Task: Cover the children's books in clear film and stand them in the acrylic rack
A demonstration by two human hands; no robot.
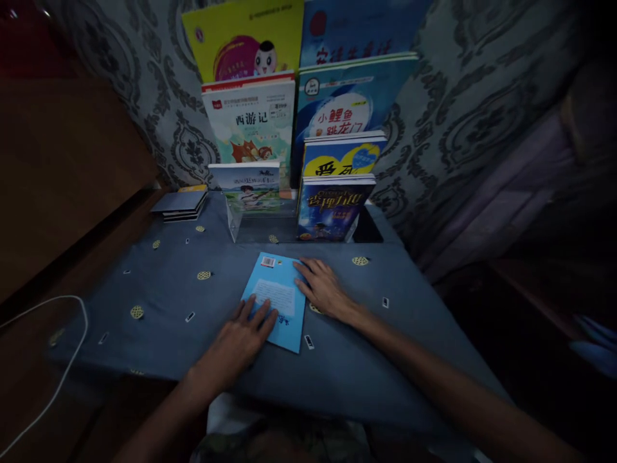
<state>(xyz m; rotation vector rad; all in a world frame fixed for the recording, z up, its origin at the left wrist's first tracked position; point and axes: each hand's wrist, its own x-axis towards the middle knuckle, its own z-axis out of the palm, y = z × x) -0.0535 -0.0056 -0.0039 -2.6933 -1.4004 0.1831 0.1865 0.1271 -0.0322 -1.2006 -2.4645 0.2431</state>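
Note:
A light blue book lies on the dark cloth-covered table, its barcode at the far edge and its printed text upside down. My left hand rests on the book's near left part with fingers spread. Over the far right edge lies my right hand, fingers apart and their tips on the cover. Neither hand is wrapped round the book. Behind it stands a clear rack holding several upright books, among them a dark blue one at the lower right and a landscape-covered one at the lower left.
A small stack of books sits at the table's back left. A flat black object lies beside the rack on the right. A white cable curves past the left edge. Patterned wall covering rises behind the table.

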